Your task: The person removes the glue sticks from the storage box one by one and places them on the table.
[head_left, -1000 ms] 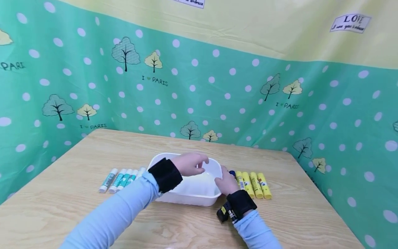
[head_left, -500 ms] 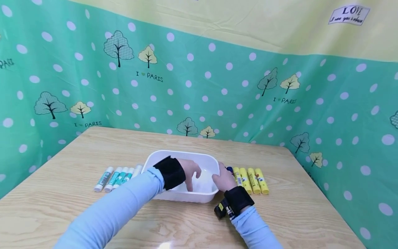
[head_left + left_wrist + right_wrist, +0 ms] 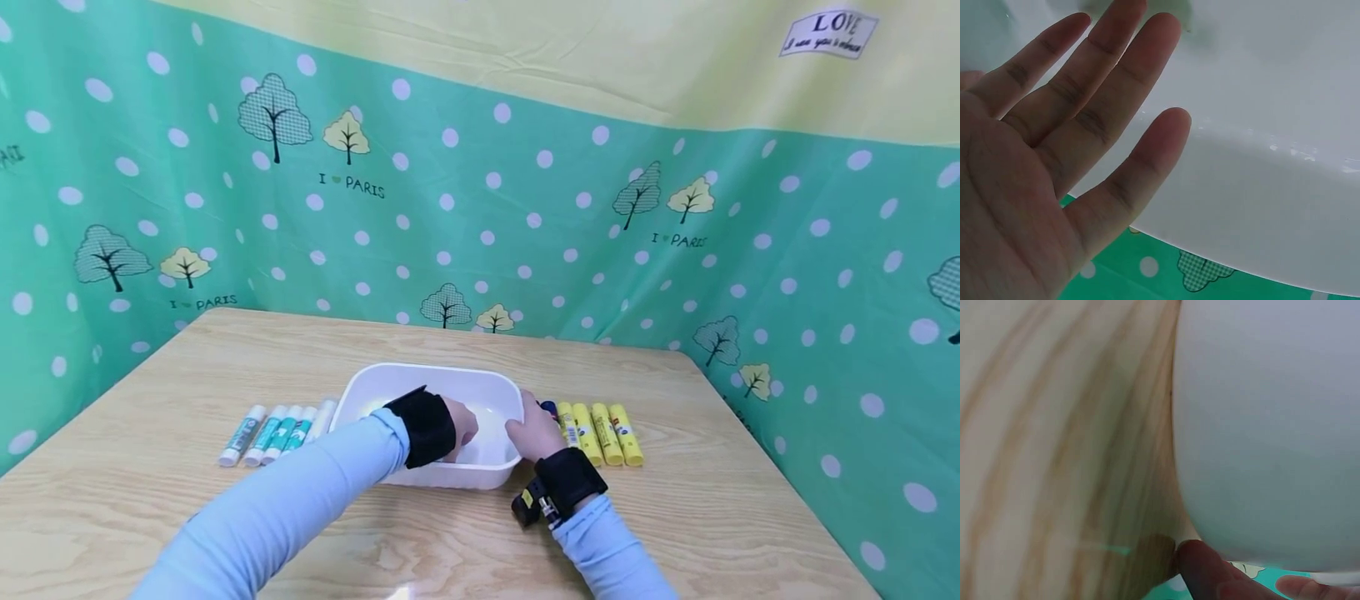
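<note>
A white plastic basin (image 3: 450,477) stands in the middle of the wooden table. My left hand (image 3: 462,427) reaches down inside it, the fingertips hidden from the head view. In the left wrist view its fingers (image 3: 1091,122) are spread and nearly straight, with nothing between thumb and forefinger. A blurred pale-green patch lies beyond the fingertips; whether it is an object or a reflection I cannot tell. My right hand (image 3: 535,429) grips the basin's right rim, thumb on the inner side and fingers outside. The right wrist view shows fingertips (image 3: 1204,565) by the outer wall.
Left of the basin lie several white-and-teal glue sticks (image 3: 285,429) in a row, partly hidden by the left arm. Several yellow glue sticks (image 3: 606,433) lie side by side to the right, close to the right hand. A patterned curtain (image 3: 480,183) hangs behind the table (image 3: 675,517).
From above the basin, my left hand has moved down into it and slightly right. My right hand keeps its grip on the rim. The head view has shifted slightly.
</note>
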{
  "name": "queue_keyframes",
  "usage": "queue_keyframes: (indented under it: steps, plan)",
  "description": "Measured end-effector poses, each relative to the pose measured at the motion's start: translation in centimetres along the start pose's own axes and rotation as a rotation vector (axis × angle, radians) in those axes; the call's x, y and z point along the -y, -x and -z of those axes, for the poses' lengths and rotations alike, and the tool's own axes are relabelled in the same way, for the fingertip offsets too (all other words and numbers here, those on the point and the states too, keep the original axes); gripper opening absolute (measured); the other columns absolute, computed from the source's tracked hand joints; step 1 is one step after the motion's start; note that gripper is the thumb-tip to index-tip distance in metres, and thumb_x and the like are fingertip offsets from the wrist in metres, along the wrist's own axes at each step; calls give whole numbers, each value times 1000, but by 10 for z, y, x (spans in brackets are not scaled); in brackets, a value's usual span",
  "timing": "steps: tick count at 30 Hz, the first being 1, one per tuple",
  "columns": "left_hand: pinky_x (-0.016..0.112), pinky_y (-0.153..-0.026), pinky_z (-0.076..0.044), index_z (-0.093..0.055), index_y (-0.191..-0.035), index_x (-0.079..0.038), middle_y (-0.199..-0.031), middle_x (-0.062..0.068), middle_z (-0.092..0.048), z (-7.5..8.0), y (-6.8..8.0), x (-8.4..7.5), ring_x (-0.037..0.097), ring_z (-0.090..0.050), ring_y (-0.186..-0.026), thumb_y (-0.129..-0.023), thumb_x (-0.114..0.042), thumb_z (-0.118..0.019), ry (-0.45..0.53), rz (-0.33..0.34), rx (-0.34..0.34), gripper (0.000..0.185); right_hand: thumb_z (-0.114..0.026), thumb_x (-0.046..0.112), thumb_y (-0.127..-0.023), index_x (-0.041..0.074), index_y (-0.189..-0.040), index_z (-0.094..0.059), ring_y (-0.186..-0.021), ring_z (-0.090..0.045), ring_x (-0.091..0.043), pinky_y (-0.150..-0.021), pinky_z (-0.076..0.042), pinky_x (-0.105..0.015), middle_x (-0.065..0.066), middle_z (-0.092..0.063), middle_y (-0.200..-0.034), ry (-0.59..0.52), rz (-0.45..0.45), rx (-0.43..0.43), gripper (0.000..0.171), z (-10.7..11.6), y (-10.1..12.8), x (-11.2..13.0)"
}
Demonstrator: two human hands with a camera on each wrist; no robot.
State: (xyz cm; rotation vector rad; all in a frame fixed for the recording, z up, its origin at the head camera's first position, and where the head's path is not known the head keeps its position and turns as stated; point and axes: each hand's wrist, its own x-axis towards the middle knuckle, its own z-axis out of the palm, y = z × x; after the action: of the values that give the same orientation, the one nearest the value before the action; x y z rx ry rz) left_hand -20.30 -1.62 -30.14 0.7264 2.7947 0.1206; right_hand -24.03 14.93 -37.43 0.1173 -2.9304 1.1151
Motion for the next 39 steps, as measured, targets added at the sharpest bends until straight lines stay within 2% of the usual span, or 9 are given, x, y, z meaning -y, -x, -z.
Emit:
queue_keyframes:
  steps: [6,10,13,20,26,33,39]
  plan:
    - [23,-55,-34,-53,-67,-16,-61,-5,-48,-1,0,0,12,-43,-57,-65,-4,-59,-27,-38,-34,13,-45,9,-80,5,-131,-29,-103,-52,-28,-78,-45,-39,-18,-46,-123,-1,-6,5,54,0,0,0]
    - [23,-55,-34,-53,-68,-13,-62,-5,-49,-4,-5,4,12,-42,-57,-64,-3,-59,-3,-51,-55,13,-45,10,-80,6,-132,-29,-103,-52,-27,-77,-46,-38,-18,-46,-123,3,-11,10,54,-1,0,0]
    - [23,-56,-34,-53,-69,-13,-62,-5,-48,-6,-9,7,11,-42,-58,-65,-3,-59,25,-37,-54,12,-45,10,-80,6,-132,-29,-104,-51,-26,-80,-44,-38,-17,-46,-124,1,-8,10,54,-1,1,1]
    - [24,-59,-33,-53,-72,-15,-66,-7,-48,-10,-16,10,11,-43,-62,-68,-6,-59,5,-27,-78,12,-45,9,-80,6,-131,-30,-108,-49,-26,-85,-41,-40,-16,-44,-126,-6,-10,7,54,1,1,4]
    - [26,-59,-33,-53,-71,-16,-66,-8,-49,-10,-19,12,11,-44,-61,-67,-7,-60,28,-18,-85,12,-45,9,-80,6,-131,-29,-104,-51,-27,-78,-45,-39,-18,-45,-124,-10,-20,12,54,1,1,4]
    - [23,-54,-30,-49,-64,-11,-57,-6,-41,-6,-24,22,12,-40,-55,-66,-4,-63,107,41,-78,15,-45,9,-81,6,-131,-29,-105,-50,-28,-78,-45,-40,-17,-44,-125,-24,-44,9,53,0,1,6]
    - [23,-54,-29,-47,-62,-14,-59,-5,-43,-20,-38,30,13,-41,-57,-63,-5,-63,97,29,-84,18,-45,9,-81,7,-132,-29,-105,-51,-27,-80,-45,-40,-17,-45,-125,-29,-48,9,53,0,2,5]
